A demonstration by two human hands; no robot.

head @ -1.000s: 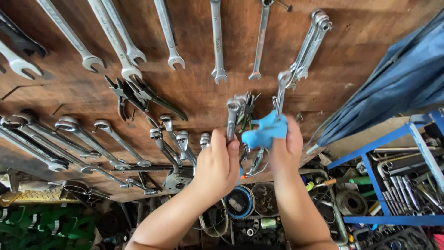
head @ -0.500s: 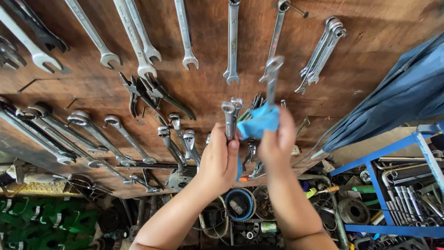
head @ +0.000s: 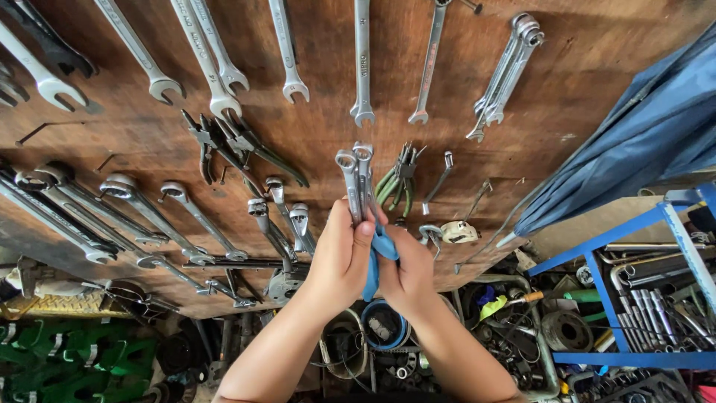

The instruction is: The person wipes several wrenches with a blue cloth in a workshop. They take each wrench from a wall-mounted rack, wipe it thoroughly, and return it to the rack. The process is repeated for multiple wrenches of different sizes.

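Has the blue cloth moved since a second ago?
Yes. The blue cloth has dropped from beside the hanging pliers on the wooden board to between the left hand and right hand.

From my feed, two forearms come up from the near edge, both bare to the elbow: no sleeves, gloves or watch. I see the left hand point(head: 339, 257) and right hand point(head: 409, 272) without rings or bands. Nails short and unpainted where they show. I find no markings, tape or bandage on either arm.
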